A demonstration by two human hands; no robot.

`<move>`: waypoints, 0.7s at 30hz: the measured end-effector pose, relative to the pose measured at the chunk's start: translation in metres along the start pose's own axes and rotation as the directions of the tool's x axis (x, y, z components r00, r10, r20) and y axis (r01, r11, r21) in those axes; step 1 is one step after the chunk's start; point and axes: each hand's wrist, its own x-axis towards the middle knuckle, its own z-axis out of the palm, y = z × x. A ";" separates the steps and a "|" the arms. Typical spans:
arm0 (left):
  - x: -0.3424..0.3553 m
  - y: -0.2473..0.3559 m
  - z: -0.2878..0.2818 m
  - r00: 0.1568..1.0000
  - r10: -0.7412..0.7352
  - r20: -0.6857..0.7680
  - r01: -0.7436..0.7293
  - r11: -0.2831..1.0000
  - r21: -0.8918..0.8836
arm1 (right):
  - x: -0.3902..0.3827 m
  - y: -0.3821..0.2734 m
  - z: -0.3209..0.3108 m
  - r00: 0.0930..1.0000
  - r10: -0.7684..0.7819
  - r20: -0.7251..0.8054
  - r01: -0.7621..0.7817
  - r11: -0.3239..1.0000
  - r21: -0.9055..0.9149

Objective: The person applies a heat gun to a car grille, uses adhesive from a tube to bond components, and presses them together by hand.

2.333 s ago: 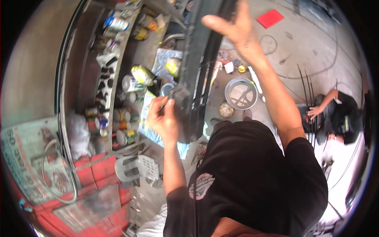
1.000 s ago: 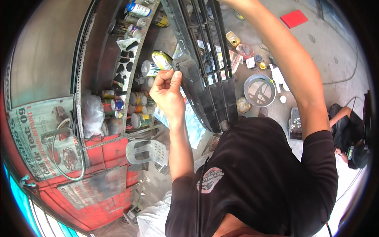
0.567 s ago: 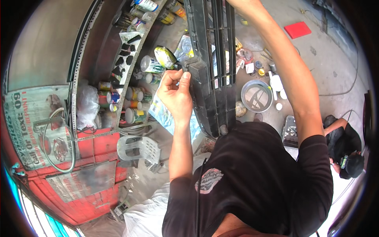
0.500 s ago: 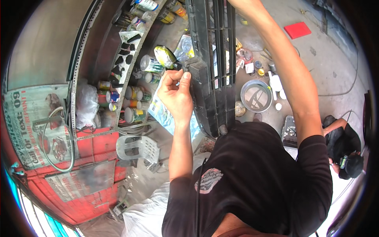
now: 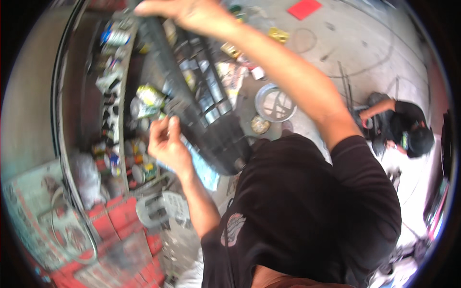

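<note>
A long black plastic grille (image 5: 213,139), ribbed with open slots, slants in front of me, its near end close to my shirt. At its far upper end my right hand (image 5: 177,10) is closed over the edge, thumb stretched along it; the fingertips are partly hidden. My left hand (image 5: 168,146) is beside the grille's left edge, below a small protruding tab. Its fingers are curled and the thumb is pressed toward them. What lies in that pinch, if anything, is too blurred to make out.
Paint cans (image 5: 115,37) crowd a shelf at left, near a grey plastic chair (image 5: 173,206). A round metal basin (image 5: 275,103) and a red flat object (image 5: 303,8) lie on the floor. At right, another person (image 5: 408,122) in dark clothes crouches.
The grille has swung to the left and tilted, its far end moving most. Both my hands have moved left with it. The view has shifted too.
</note>
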 end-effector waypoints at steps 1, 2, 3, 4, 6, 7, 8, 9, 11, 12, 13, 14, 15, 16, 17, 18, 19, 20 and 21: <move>0.001 0.001 0.001 1.000 -0.004 0.004 0.003 0.998 0.071 | 0.001 0.001 -0.006 0.999 0.040 -0.029 -0.041 0.997 -0.063; 0.000 0.002 0.000 1.000 0.022 0.019 -0.024 0.996 0.081 | 0.004 0.002 -0.011 0.998 0.054 -0.013 -0.055 0.996 -0.071; -0.002 0.006 0.005 0.999 -0.037 -0.015 0.038 0.997 0.070 | 0.005 0.005 -0.014 0.997 0.073 0.006 -0.073 0.995 -0.070; -0.001 0.008 0.009 0.999 -0.044 -0.010 0.044 0.997 0.057 | 0.007 0.006 -0.015 0.996 0.091 0.024 -0.089 0.994 -0.059; 0.001 0.008 0.012 0.999 -0.038 -0.002 0.038 0.999 0.035 | 0.004 0.006 -0.019 0.994 0.111 0.002 -0.111 0.994 -0.013; 0.002 0.007 0.011 1.000 -0.025 0.001 0.025 0.999 0.024 | 0.003 0.005 -0.020 0.993 0.121 0.016 -0.121 0.993 0.011; 0.003 0.009 0.011 1.000 -0.011 0.006 0.011 0.998 0.065 | 0.002 0.004 -0.022 0.990 0.139 0.014 -0.139 0.990 0.017; 0.003 0.010 0.013 1.000 -0.025 -0.002 0.025 0.998 0.060 | 0.001 0.003 -0.024 0.988 0.155 0.015 -0.155 0.988 0.020; 0.005 0.011 0.014 0.999 0.003 0.032 -0.006 0.995 0.100 | 0.001 0.004 -0.030 0.989 0.149 0.005 -0.149 0.988 0.036; 0.006 0.011 0.014 0.999 -0.014 0.034 0.011 0.996 0.089 | 0.001 0.004 -0.030 0.989 0.145 -0.002 -0.144 0.989 0.043; 0.007 0.013 0.016 0.999 -0.020 0.027 0.017 0.995 0.098 | 0.002 0.005 -0.031 0.990 0.140 -0.010 -0.139 0.989 0.050; 0.006 0.014 0.020 0.999 -0.026 0.022 0.023 0.994 0.106 | 0.003 0.006 -0.034 0.989 0.151 -0.007 -0.150 0.988 0.046; 0.006 0.015 0.022 0.999 -0.031 0.014 0.029 0.993 0.118 | 0.003 0.005 -0.036 0.989 0.149 -0.003 -0.148 0.987 0.054; 0.007 0.015 0.024 0.999 -0.033 0.018 0.031 0.994 0.100 | 0.003 0.004 -0.039 0.989 0.147 0.001 -0.146 0.987 0.061; 0.008 0.014 0.025 0.999 -0.030 0.029 0.027 0.995 0.098 | 0.004 0.004 -0.042 0.989 0.145 0.003 -0.145 0.987 0.067; 0.008 0.012 0.025 0.999 -0.026 0.035 0.022 0.995 0.096 | 0.005 0.005 -0.041 0.991 0.131 -0.008 -0.130 0.989 0.063; 0.009 0.010 0.024 0.999 -0.022 0.041 0.018 0.995 0.094 | 0.005 0.007 -0.041 0.992 0.128 -0.006 -0.127 0.990 0.062; 0.010 0.004 0.019 0.997 -0.038 0.061 0.032 0.995 0.092 | 0.004 0.009 -0.041 0.992 0.125 -0.005 -0.124 0.990 0.061; 0.011 0.003 0.018 0.998 -0.034 0.058 0.028 0.994 0.108 | 0.005 0.011 -0.042 0.993 0.122 -0.003 -0.122 0.991 0.059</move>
